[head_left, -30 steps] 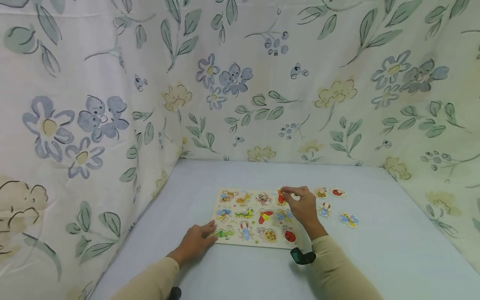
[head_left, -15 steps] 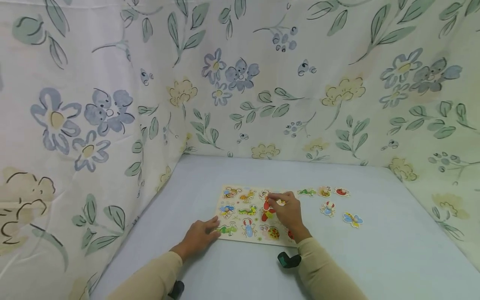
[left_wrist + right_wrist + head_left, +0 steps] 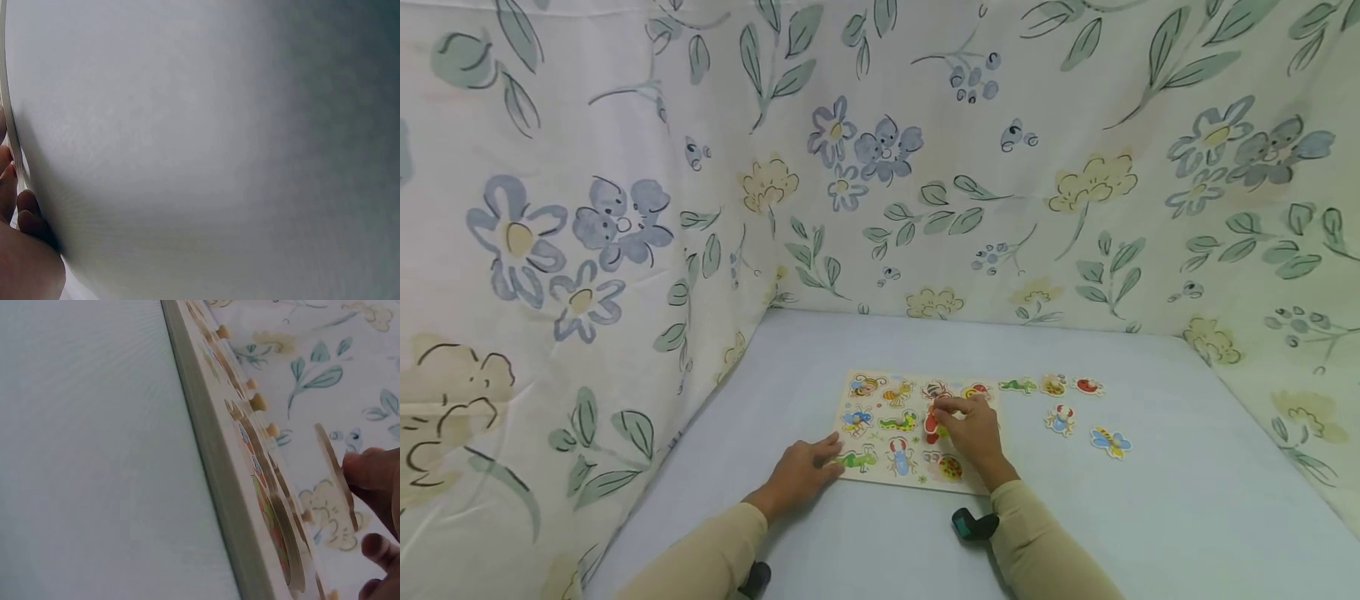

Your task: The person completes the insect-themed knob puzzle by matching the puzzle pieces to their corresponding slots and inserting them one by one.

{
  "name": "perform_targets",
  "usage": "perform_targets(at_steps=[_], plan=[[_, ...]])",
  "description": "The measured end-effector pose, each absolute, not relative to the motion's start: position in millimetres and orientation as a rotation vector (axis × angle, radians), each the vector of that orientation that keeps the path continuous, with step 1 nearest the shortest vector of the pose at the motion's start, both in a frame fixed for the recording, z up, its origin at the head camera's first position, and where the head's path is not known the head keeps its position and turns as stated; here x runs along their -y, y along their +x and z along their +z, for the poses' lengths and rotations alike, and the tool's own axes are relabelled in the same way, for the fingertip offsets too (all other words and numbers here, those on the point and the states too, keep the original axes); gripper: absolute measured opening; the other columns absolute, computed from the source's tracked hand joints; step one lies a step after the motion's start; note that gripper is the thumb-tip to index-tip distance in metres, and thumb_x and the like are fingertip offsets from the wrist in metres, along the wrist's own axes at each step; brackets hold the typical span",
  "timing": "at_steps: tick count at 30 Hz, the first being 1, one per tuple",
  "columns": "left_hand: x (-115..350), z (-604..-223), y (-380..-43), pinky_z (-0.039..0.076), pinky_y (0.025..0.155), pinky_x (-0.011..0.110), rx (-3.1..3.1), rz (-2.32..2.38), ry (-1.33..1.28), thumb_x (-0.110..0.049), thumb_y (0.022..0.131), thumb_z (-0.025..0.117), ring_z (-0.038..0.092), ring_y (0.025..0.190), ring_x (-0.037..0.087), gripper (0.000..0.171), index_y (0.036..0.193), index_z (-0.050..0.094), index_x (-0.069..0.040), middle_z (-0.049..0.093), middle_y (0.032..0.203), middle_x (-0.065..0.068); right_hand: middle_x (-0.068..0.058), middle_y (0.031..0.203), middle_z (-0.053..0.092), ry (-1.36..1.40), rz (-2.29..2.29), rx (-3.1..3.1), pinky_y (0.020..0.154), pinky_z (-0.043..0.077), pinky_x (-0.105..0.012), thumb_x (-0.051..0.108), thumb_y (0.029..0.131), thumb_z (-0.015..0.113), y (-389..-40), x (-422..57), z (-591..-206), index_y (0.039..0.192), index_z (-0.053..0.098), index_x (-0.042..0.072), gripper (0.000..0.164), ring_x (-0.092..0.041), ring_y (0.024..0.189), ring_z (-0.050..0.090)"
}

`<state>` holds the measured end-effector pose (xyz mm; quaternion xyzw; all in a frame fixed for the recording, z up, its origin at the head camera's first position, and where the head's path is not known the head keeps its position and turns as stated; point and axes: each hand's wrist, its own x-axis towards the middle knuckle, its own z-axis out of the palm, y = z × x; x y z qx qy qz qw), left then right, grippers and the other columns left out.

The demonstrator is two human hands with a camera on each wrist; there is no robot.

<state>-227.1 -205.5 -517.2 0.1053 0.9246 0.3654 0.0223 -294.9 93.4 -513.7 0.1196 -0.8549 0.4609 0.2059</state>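
A wooden puzzle board (image 3: 880, 477) with several insect pictures lies on the table. My left hand (image 3: 801, 473) rests at its front left corner; in the left wrist view, fingertips (image 3: 27, 209) touch the board's edge. Between thumb and fingers, my right hand (image 3: 973, 433) pinches a red winged-insect puzzle piece (image 3: 931, 423) over the right part of the middle row. Seen nearly edge-on in the right wrist view, the held piece (image 3: 336, 478) is tilted and stands off the board (image 3: 206, 437). The right hand hides part of the board's right side.
Right of the board lie loose pieces: a green insect (image 3: 1018, 384), a spotted snail-like one (image 3: 1054, 384), a red ladybird (image 3: 1087, 386), a blue beetle (image 3: 1060, 420) and a blue-and-yellow winged insect (image 3: 1110, 442). Floral cloth (image 3: 880, 250) walls the table's back and sides.
My right hand has moved left and slightly nearer with the red piece, from the board's top right to its middle row. The left hand stays at the corner; the view has shifted slightly.
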Motion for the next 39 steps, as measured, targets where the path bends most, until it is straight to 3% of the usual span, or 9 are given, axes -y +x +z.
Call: perform_targets(at_steps=[3,5,8,10,28,39], plan=[[205.5,-517.7,-226.7,0.029,0.108,0.051,-2.865,1.131,0.338,-0.021,0.088,0.072,0.041,0.131,0.030,0.045,0.126,0.061,-0.003,0.049,0.140,0.003,0.004,0.085,0.073,0.328,1.273,2.442,0.105,0.032,-0.052,0.013,0.082,0.078,-296.5,-95.0,-516.9,0.091,0.079,0.011,0.009,-0.024,0.089,0.066],[205.3,-517.6,-226.4,0.029,0.108,0.051,-2.860,1.136,0.333,-0.021,0.087,0.072,0.041,0.132,0.030,0.044,0.126,0.061,-0.003,0.049,0.140,0.003,0.005,0.087,0.073,0.288,1.295,2.502,0.105,0.033,-0.051,0.013,0.083,0.077,-296.8,-95.4,-519.2,0.090,0.079,0.013,0.008,-0.022,0.090,0.067],[204.4,-516.1,-225.9,0.029,0.108,0.050,-2.849,1.147,0.317,-0.020,0.087,0.072,0.041,0.132,0.030,0.044,0.126,0.061,-0.003,0.049,0.140,0.003,0.006,0.089,0.072,0.188,1.336,2.588,0.081,0.046,-0.039,0.015,0.083,0.076,-296.6,-95.2,-522.9,0.090,0.079,0.017,0.008,-0.017,0.081,0.062],[203.9,-515.4,-225.4,0.028,0.108,0.050,-2.844,1.155,0.308,-0.020,0.087,0.072,0.041,0.132,0.030,0.044,0.126,0.061,-0.003,0.049,0.140,0.003,0.006,0.090,0.071,0.142,1.365,2.622,0.065,0.042,-0.032,0.016,0.083,0.076,-296.0,-95.2,-524.6,0.090,0.079,0.018,0.008,-0.015,0.074,0.057],[201.2,-520.2,-226.5,0.027,0.109,0.051,-2.837,1.138,0.264,-0.020,0.088,0.072,0.039,0.133,0.028,0.044,0.127,0.060,-0.004,0.048,0.140,0.000,0.008,0.078,0.070,0.190,1.306,2.624,0.059,0.045,-0.031,0.015,0.081,0.078,-297.0,-98.9,-533.5,0.088,0.079,0.017,0.007,-0.012,0.067,0.058],[200.0,-510.5,-223.6,0.026,0.109,0.054,-2.839,1.147,0.248,-0.020,0.088,0.072,0.038,0.134,0.030,0.044,0.128,0.060,-0.004,0.047,0.142,0.002,0.008,0.085,0.071,0.282,1.169,2.618,0.063,0.046,-0.032,0.016,0.080,0.079,-301.0,-97.3,-526.9,0.088,0.079,0.017,0.007,-0.011,0.072,0.059]])
